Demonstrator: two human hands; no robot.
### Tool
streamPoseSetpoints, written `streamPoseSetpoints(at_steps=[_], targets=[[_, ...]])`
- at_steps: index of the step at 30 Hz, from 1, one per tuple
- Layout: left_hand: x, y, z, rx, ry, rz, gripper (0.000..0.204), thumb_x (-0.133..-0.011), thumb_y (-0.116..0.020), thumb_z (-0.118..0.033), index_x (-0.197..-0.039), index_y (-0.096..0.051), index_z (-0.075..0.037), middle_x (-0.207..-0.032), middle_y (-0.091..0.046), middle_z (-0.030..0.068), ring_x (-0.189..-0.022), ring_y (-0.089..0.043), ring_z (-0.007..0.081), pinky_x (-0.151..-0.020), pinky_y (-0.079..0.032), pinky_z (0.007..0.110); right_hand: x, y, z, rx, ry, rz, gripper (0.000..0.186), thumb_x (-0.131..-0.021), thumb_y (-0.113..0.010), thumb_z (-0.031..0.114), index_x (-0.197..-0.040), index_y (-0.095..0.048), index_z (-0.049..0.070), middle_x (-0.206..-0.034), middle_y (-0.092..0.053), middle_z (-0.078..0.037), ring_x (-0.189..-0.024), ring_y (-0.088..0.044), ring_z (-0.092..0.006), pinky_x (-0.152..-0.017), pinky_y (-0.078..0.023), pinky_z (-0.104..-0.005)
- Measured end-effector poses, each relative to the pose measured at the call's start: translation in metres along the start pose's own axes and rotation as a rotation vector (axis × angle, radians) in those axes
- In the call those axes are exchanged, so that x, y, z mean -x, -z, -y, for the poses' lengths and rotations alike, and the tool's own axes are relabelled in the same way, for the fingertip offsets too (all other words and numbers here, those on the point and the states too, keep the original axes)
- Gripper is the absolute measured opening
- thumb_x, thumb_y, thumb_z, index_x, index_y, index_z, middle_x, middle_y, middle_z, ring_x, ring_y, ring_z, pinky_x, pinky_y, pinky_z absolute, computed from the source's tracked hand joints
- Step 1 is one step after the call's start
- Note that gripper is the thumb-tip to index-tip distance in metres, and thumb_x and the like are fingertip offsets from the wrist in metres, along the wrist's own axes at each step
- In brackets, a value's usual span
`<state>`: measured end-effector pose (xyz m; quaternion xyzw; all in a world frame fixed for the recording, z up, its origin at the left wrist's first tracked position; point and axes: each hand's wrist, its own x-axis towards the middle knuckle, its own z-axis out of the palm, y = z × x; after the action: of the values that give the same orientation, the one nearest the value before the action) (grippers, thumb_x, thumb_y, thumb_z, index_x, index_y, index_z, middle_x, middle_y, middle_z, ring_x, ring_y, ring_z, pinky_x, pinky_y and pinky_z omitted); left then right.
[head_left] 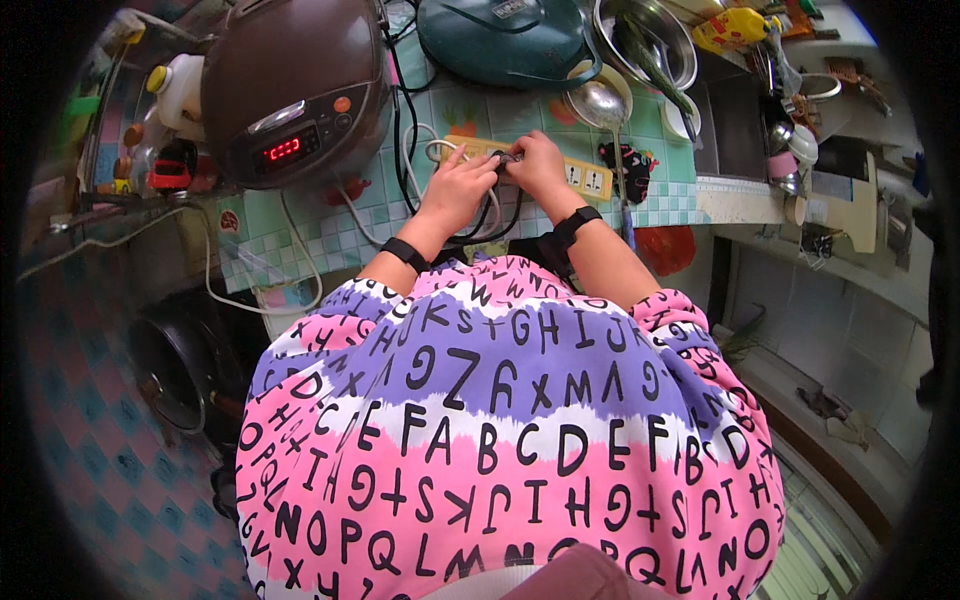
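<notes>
A yellow power strip [592, 181] with several sockets lies across the tiled counter in front of me. My right hand [539, 166] pinches a black plug [506, 158] at the strip's middle. My left hand [460, 191] rests over the strip's left part, fingers stretched out, their tips close to the same plug; whether they touch it I cannot tell. A black cord [516, 215] loops down between my hands. White cable [433, 149] curls at the strip's left end. How deep the plug sits is hidden by my fingers.
A brown rice cooker [290, 85] with a lit red display stands at left. Behind are a dark green lidded appliance [505, 40], a metal ladle [600, 103] and a steel basin [685, 62]. A black patterned cloth [630, 170] lies right of the strip. White cord hangs off the counter's front edge.
</notes>
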<state>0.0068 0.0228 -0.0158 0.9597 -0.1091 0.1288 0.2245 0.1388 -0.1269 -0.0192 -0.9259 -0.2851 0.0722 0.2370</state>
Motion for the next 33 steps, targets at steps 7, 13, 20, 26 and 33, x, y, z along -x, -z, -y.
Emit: streamPoseSetpoints(at_steps=[7, 13, 20, 26, 33], targets=[[0.002, 0.005, -0.007, 0.001, 0.043, -0.021, 0.015, -0.083, -0.057, -0.004, -0.097, -0.060, -0.008, -0.133, -0.062, 0.0053, -0.122, -0.057, 0.0226, -0.113, -0.035, 0.048, -0.025, 0.008, -0.021, -0.129, -0.192, 0.246, 0.029, -0.071, -0.074, 0.022, -0.093, -0.073, 0.003, -0.084, -0.072, -0.018, -0.075, -0.069, -0.0346, -0.071, -0.055, -0.0385], [0.004, 0.006, -0.010, -0.042, 0.045, -0.055, 0.014, -0.081, -0.057, -0.007, -0.094, -0.061, -0.009, -0.129, -0.064, 0.0060, -0.118, -0.059, 0.0222, -0.112, -0.037, 0.048, -0.018, 0.007, -0.013, 0.042, -0.006, 0.299, 0.033, -0.066, -0.077, 0.025, -0.093, -0.075, 0.007, -0.083, -0.072, -0.016, -0.080, -0.070, -0.0323, -0.074, -0.055, -0.0382], [0.005, 0.008, -0.012, -0.018, 0.053, 0.000, 0.019, -0.079, -0.058, -0.003, -0.097, -0.060, -0.006, -0.135, -0.060, 0.0064, -0.123, -0.057, 0.0240, -0.113, -0.035, 0.049, -0.032, -0.003, -0.025, -0.106, -0.243, 0.108, 0.034, -0.067, -0.075, 0.028, -0.090, -0.075, 0.004, -0.089, -0.071, -0.021, -0.090, -0.068, -0.0369, -0.080, -0.054, -0.0419], [0.002, 0.011, -0.011, -0.019, 0.097, 0.118, 0.016, -0.082, -0.057, -0.005, -0.097, -0.059, -0.008, -0.137, -0.059, 0.0058, -0.123, -0.057, 0.0236, -0.113, -0.036, 0.048, -0.035, 0.017, -0.062, -0.868, -0.485, 0.148, 0.030, -0.074, -0.075, 0.017, -0.098, -0.069, -0.001, -0.085, -0.068, -0.006, -0.076, -0.063, -0.0169, -0.069, -0.050, -0.0321], [-0.014, 0.005, -0.006, -0.040, 0.043, 0.032, 0.017, -0.080, -0.058, -0.005, -0.097, -0.060, -0.008, -0.136, -0.059, 0.0058, -0.121, -0.058, 0.0234, -0.112, -0.036, 0.048, -0.036, 0.023, -0.026, -0.028, -0.196, 0.306, 0.040, -0.067, -0.076, 0.027, -0.097, -0.071, 0.000, -0.087, -0.072, -0.014, -0.082, -0.069, -0.0241, -0.076, -0.054, -0.0335]])
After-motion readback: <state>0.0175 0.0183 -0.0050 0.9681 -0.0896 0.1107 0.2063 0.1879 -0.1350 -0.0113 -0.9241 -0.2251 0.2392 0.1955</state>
